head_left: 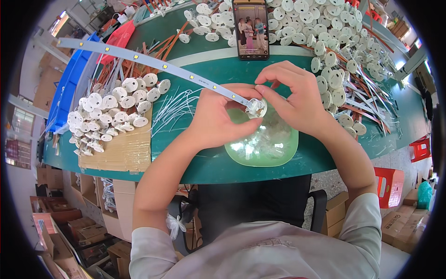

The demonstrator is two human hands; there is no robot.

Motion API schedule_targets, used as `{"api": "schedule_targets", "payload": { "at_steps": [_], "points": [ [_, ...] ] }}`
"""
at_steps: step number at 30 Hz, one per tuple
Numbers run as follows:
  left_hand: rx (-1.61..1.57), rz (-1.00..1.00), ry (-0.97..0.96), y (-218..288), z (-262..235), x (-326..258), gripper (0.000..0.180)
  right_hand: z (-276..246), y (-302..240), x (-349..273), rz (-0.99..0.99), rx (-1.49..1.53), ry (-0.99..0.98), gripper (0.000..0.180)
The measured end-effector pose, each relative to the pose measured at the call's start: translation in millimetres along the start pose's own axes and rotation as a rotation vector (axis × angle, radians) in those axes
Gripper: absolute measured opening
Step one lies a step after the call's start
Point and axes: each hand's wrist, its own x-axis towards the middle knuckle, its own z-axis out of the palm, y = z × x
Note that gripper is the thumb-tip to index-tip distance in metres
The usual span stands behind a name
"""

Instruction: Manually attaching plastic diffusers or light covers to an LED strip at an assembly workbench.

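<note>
My left hand (214, 116) grips a round white end cap (263, 111) between thumb and fingers, above a light green translucent bowl (262, 159). From the cap a pale LED strip (165, 66) with yellow chips stretches up to the far left. My right hand (299, 95) is at the cap's far right edge, thumb and index finger pinched together; whatever is between them is too small to make out. The bowl's contents are blurred. Thin white wires (174, 109) lie on the green table (204, 165) left of my left hand.
Capped strips are heaped on a cardboard sheet (116, 160) at the left, beside a blue bin (68, 88). Another large heap (332, 74) fills the far right. A phone (252, 30) stands at the back. A red stool (389, 186) and cardboard boxes sit on the floor.
</note>
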Motion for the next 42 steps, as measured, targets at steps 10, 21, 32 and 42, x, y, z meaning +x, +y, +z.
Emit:
{"api": "schedule_targets", "payload": {
  "at_steps": [10, 21, 32, 42],
  "points": [
    [0.105, 0.027, 0.003, 1, -1, 3, 0.037, -2, 3, -1, -0.042, -0.054, -0.044, 0.008],
    [0.228, 0.006, -0.073, 7, -4, 5, 0.039, -2, 4, -2, -0.117, -0.088, -0.078, 0.006],
    [-0.058, -0.002, 0.081, 8, -5, 3, 0.042, -4, -14, -2, -0.267, -0.158, 0.275, 0.008],
    [-0.511, 0.056, 0.237, 6, -7, 2, 0.047, 15, -21, -9, -0.165, 0.143, 0.331, 0.006]
  ]
}}
